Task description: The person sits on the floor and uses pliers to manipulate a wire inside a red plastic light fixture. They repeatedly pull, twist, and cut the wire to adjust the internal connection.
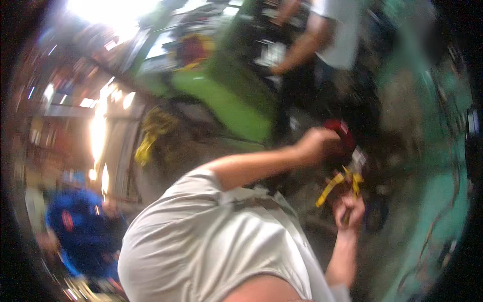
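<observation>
Motion blurs the whole picture. My left hand (319, 144) is closed round a dark red object (340, 133), whose kind I cannot make out. A small pale, shiny piece (358, 158) shows just below the red object, between it and a yellow forked thing. Nearer to me, my right hand (348, 210) is closed, its fingers curled round the lower part of that yellow forked thing (334, 190), which has narrow, strip-like arms. The two hands are close together but apart.
A large green machine or casing (236, 108) stands ahead. A co-worker's arm (307, 48) reaches in at the top. Another person in blue (83, 229) is at the lower left. Yellow material (153, 133) hangs left of my arm. A green surface (427, 221) with a cord lies on the right.
</observation>
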`<state>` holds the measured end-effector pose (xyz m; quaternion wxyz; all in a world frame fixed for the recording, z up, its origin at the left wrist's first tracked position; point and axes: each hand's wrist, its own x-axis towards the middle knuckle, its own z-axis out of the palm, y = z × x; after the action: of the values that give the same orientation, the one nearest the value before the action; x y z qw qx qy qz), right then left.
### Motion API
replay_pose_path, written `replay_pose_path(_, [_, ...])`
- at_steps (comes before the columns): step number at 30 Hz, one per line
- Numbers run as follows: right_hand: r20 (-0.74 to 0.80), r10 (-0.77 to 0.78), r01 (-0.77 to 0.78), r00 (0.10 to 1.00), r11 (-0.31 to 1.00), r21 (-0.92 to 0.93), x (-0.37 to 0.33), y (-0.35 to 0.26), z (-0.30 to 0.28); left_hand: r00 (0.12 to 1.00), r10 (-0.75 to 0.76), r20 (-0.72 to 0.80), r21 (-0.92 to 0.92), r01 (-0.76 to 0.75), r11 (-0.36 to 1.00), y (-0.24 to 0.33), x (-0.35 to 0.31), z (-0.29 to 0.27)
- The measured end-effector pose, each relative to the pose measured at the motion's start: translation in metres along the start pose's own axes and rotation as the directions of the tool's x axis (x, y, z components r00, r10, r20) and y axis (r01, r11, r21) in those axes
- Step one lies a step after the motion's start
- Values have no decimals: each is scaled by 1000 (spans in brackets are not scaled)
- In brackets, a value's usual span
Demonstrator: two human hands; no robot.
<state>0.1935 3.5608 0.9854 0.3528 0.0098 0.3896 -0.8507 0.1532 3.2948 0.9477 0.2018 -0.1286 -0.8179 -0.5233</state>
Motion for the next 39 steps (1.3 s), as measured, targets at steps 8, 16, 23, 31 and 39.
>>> replay_pose_path(8, [92,447,-455,890,883,113,21,-66,44,955,-167,243,-24,178,984,-25,30,-58])
replay_pose_path(16, [82,609,-612,789,791,13,48,-88,49,947,-137,292,12,139,990,-9,46,-45])
replay_pose_path(23, [127,641,-650,757,760,34,56,-104,59,981,-76,177,93,60,994,12,48,-51])
replay_pose_path(31, [47,683,-675,729,729,-119,67,-111,58,984,-127,121,121,113,986,21,38,-49])
replay_pose_path(39, [40,747,-731,663,659,-178,77,-125,67,984,-143,105,170,124,978,29,39,-50])
